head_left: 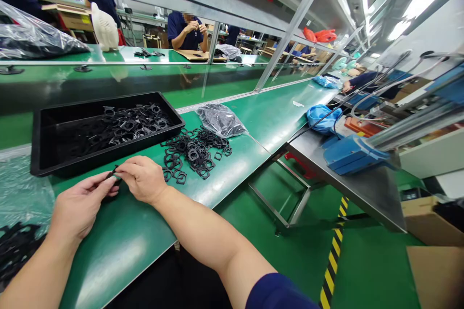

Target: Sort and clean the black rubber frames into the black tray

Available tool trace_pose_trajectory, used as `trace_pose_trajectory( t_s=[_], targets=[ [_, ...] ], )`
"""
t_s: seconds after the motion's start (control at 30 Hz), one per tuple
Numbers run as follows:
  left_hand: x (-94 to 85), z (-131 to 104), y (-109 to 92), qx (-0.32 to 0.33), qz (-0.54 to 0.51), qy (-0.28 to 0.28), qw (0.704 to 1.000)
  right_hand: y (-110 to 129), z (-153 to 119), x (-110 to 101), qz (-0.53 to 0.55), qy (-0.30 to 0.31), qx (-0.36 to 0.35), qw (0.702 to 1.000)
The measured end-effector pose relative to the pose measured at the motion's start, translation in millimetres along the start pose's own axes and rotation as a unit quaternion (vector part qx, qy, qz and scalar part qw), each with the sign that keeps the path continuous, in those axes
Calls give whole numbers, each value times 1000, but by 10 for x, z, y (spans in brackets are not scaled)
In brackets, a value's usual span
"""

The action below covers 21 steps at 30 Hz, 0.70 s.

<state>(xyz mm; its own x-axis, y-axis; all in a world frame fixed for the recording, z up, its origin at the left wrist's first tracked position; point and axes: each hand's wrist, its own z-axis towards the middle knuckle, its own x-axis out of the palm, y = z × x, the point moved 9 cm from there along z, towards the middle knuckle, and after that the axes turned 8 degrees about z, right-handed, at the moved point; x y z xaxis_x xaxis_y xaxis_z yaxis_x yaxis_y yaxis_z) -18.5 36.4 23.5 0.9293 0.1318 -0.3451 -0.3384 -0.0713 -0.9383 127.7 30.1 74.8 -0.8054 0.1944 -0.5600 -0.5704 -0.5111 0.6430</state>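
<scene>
Between my left hand and my right hand is a small black part, pinched by the fingertips of both. My fingers cover most of it. Both hands are over the green tabletop, just in front of a black tray that holds many black ring-shaped parts. To the right of my right hand, a loose pile of similar black rings lies on the table. A clear bag of dark parts rests behind that pile.
Clear green-tinted plastic and more black parts lie at the left. A metal side table carries a blue device and a blue bag. Across the bench, a person sits behind a metal frame.
</scene>
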Motion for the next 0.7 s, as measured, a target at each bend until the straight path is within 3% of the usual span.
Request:
trace_pose_trajectory(
  t_s=[0.13,0.37,0.57,0.7],
  targets=[
    [-2,-49,1,-40,31,12,999,8,22,-23,4,6,0,1000],
    [8,-30,-67,29,103,26,994,-32,35,-15,60,23,19,998],
    [65,-41,-112,31,-61,31,997,-18,31,-94,177,-39,6,983],
    [69,-13,-154,46,-104,34,993,-15,45,-136,215,-71,-9,974]
  ],
)
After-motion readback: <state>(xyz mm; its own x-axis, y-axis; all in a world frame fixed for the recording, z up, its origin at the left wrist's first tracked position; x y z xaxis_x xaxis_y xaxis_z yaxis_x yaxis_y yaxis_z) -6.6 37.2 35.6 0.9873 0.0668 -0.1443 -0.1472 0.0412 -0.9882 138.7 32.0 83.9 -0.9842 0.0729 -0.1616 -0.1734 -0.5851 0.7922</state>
